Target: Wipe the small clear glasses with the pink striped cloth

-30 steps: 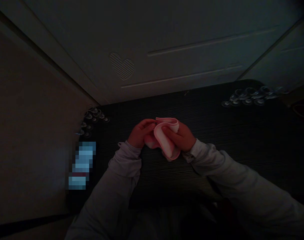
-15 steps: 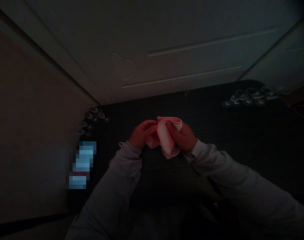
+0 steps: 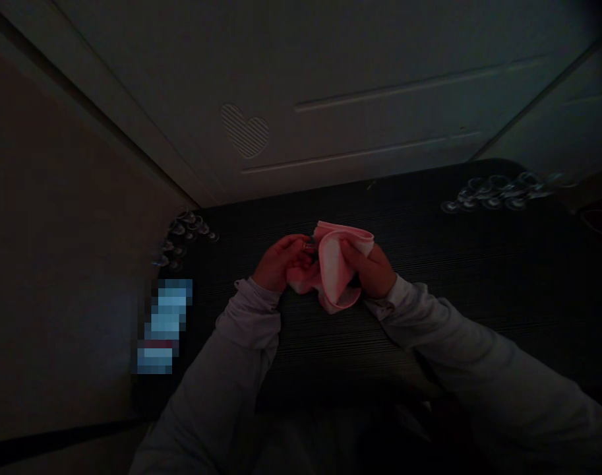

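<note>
The scene is very dark. Over the middle of a dark ribbed table, both hands hold a pink cloth. My left hand is closed on the cloth's left part, with something small between its fingertips that I cannot make out. My right hand grips the cloth's right side, fingers wrapped round a fold. The cloth stands bunched between the two hands, just above the table. Pale long sleeves cover both arms.
A cluster of small clear glassy pieces lies at the table's left far corner, another row at the far right. A pale cabinet door with a heart cutout stands behind the table. A blurred light-blue object sits left.
The right hand has shifted slightly right and up, pulling the cloth's top fold higher and wider. The left hand stays nearly in place.
</note>
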A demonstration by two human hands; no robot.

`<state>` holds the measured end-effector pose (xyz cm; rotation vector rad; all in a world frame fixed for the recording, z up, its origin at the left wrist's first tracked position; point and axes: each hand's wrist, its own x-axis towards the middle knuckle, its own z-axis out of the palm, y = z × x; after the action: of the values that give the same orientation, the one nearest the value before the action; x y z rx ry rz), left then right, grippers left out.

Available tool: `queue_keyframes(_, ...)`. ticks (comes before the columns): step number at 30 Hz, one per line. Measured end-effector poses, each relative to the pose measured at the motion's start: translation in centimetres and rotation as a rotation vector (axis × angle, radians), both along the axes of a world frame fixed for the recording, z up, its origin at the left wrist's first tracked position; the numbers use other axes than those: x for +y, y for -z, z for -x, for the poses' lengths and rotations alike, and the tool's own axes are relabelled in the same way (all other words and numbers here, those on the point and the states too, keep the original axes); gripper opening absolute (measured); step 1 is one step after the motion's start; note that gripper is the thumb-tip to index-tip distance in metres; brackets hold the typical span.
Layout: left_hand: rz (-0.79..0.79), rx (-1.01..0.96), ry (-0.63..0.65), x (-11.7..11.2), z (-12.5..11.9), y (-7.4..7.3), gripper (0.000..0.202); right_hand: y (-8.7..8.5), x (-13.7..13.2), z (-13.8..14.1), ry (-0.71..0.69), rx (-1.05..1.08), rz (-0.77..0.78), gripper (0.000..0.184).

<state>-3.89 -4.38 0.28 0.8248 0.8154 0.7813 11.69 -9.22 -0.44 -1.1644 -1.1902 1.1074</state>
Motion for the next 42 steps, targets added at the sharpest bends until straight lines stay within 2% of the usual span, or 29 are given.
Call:
queue_keyframes(6,0.014,-0.010,0.025,0.2,0.2,0.2,0.030,-0.6,-0.2,-0.3,-0.104,-0.043,0.000,0.039)
queue_keyframes(10,0.021,-0.011,0.052,0.2,0.3,0.3,0.029,-0.5,-0.1,-0.5,-0.127,-0.178,-0.104,0.038)
queue_keyframes(17,0.007,0.077,0.086,0.0,0.4,-0.2,0.025,-0.3,-0.5,-0.7,-0.262,-0.502,-0.287,0.033)
queue_keyframes(20,0.005,0.063,0.107,0.0,0.3,-0.1,0.027,-0.6,-0.6,-0.7,-0.242,-0.566,-0.316,0.031)
queue_keyframes(25,-0.018,0.034,0.117,0.2,0.3,0.2,0.025,-0.9,-0.8,-0.7,-0.109,-0.603,-0.278,0.022)
queue_keyframes(28,-0.018,0.017,0.106,0.3,0.3,0.1,0.022,-0.9,-0.8,-0.6,-0.092,-0.574,-0.216,0.021)
queue_keyframes(32,0.009,-0.015,0.074,0.2,0.3,-0.1,0.021,-0.4,-0.5,-0.5,-0.101,-0.371,-0.167,0.027)
queue_keyframes(36,0.033,-0.030,0.008,0.2,0.3,-0.3,0.023,0.0,0.2,-0.5,0.021,-0.081,-0.009,0.032)
queue_keyframes(38,0.031,-0.028,-0.021,0.2,0.3,-0.3,0.023,0.0,0.4,-0.5,0.070,-0.025,0.022,0.035)
queue_keyframes(40,0.026,-0.014,-0.020,0.1,0.3,-0.3,0.025,-0.2,0.3,-0.5,0.031,-0.023,-0.014,0.039)
queue_keyframes(42,0.026,0.000,0.010,0.1,0.3,-0.3,0.027,-0.4,0.0,-0.4,-0.068,-0.111,-0.065,0.040)
